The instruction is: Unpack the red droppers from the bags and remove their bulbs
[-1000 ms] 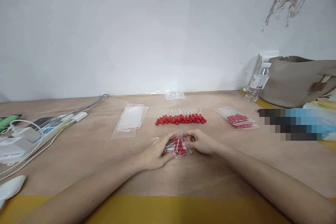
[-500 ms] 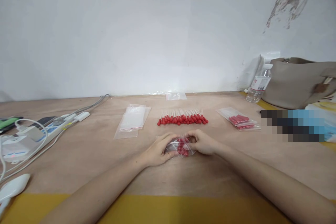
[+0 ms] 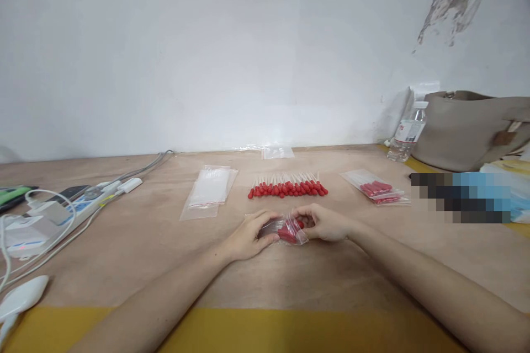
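Note:
Between my hands is a small clear zip bag (image 3: 289,233) with red pieces inside. My left hand (image 3: 252,236) grips the bag's left side, thumb in front and fingers behind. My right hand (image 3: 327,223) pinches at its right end, where a red tip shows by the fingers; whether that tip is inside the bag I cannot tell. Just beyond lies a row of red-tipped white sticks (image 3: 285,186). Flat empty clear bags (image 3: 209,186) are stacked to the left. Filled bags with red contents (image 3: 377,188) lie to the right.
A power strip (image 3: 89,201) with chargers and cables runs along the left, with a white spoon-shaped object (image 3: 22,297) in front. Another clear bag (image 3: 278,152) rests by the wall. A water bottle (image 3: 408,133) and a grey-beige handbag (image 3: 467,129) stand at the back right.
The red pieces in the bag now lie more slanted, and the bag's right end has crumpled. My right hand has shifted slightly right; my left hand keeps its hold.

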`<state>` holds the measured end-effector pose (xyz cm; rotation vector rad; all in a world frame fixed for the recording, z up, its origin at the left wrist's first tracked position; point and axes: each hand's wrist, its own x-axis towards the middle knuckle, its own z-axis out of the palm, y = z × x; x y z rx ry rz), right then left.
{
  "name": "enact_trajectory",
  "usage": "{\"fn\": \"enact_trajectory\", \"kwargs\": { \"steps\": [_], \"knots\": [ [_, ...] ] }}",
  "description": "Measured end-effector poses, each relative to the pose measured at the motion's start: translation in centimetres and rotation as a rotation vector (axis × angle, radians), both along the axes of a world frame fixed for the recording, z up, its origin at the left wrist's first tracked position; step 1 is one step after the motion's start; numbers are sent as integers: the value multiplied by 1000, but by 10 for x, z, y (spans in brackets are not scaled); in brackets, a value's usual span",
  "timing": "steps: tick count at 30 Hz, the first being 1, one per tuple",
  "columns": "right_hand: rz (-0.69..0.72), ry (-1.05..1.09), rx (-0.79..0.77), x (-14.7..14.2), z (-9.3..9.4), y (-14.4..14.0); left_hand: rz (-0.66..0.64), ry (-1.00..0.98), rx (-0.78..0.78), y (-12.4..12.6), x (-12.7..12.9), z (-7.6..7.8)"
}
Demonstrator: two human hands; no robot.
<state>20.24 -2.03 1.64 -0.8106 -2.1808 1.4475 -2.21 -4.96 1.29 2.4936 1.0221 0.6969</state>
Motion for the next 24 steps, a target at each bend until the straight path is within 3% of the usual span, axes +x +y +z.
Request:
{"fn": "enact_trajectory", "kwargs": {
  "steps": [13, 20, 24],
  "knots": [
    [-107, 101, -326, 7, -3, 10, 3, -1, -10, 0, 0, -1],
    [-216, 220, -769, 14, 5, 11, -9, -15, 15, 1, -1, -3],
    [-337, 312, -770, 27, 11, 16, 0, -4, 8, 1, -3, -2]
  ]
}}
